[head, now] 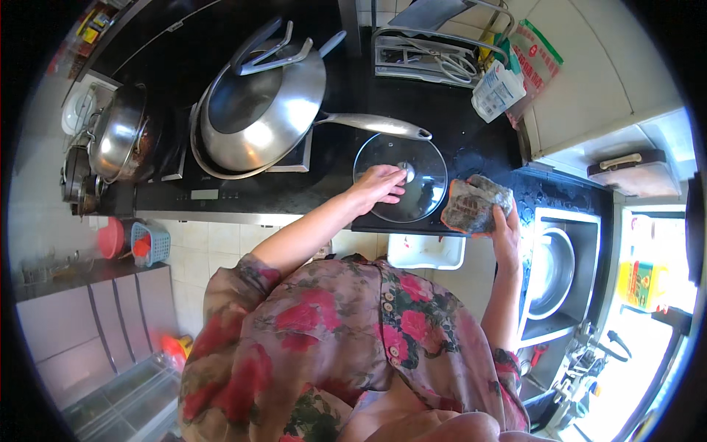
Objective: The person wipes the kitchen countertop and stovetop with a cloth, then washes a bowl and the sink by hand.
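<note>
My left hand (pixel 379 189) has its thumb and fingertips at the metal knob of a round glass lid (pixel 428 190). That lid, rimmed in metal, is over the black countertop near its front edge; whether it touches the surface cannot be told. To its right, my right hand (pixel 506 227) grips a folded grey cloth (pixel 476 204) with orange edging, thumb on top, at the counter's front edge. Behind the lid, the long metal handle (pixel 381 124) of a pan reaches over from the left. A large steel wok or pan (pixel 293 113) stands on the hob, with another glass lid on it.
Steel pots (pixel 117 143) stand at the far left. A sink with a metal basin (pixel 554 273) is at the right. A white plastic tray (pixel 425 251) shows below the counter edge. At the back are a metal rack (pixel 436 37) and plastic packets (pixel 499 91).
</note>
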The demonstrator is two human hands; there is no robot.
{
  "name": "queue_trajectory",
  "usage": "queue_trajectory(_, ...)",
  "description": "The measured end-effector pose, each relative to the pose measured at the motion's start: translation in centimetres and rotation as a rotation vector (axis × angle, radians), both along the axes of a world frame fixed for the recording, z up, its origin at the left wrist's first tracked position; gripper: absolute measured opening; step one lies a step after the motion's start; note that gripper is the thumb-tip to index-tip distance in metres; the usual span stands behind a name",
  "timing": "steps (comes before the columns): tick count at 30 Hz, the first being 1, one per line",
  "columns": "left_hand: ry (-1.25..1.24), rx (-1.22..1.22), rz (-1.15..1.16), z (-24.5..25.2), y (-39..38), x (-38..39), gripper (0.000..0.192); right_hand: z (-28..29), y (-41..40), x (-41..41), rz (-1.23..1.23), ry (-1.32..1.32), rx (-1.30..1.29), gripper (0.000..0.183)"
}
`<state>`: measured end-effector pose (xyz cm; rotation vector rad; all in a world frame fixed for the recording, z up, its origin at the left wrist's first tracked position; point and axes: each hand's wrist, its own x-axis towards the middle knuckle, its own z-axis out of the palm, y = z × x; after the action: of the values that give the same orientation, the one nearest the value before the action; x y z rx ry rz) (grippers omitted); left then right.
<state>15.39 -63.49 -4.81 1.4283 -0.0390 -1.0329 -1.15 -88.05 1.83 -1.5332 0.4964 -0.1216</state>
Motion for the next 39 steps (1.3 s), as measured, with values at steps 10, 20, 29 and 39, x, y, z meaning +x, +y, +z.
queue_trajectory(10,-0.123,0.395,-0.126,1.5,-6.9,1.5,0.041,-5.6,-6.6,4.6,0.004,-0.045,-0.109,0.031)
queue_trajectory(20,0.446,-0.188,0.238,0.4,-6.7,-0.6,0.031,-7.4,-5.5,7.0,0.06,-0.025,-0.13,0.031)
queue_trajectory(29,0.398,0.079,0.277,4.8,0.9,-1.8,0.031,-6.0,-4.8,8.8,0.112,-0.015,-0.18,0.029)
queue_trajectory(39,0.227,0.28,0.331,5.1,10.5,-4.8,0.032,-4.9,1.0,22.5,0.458,-0.339,-0.403,0.041)
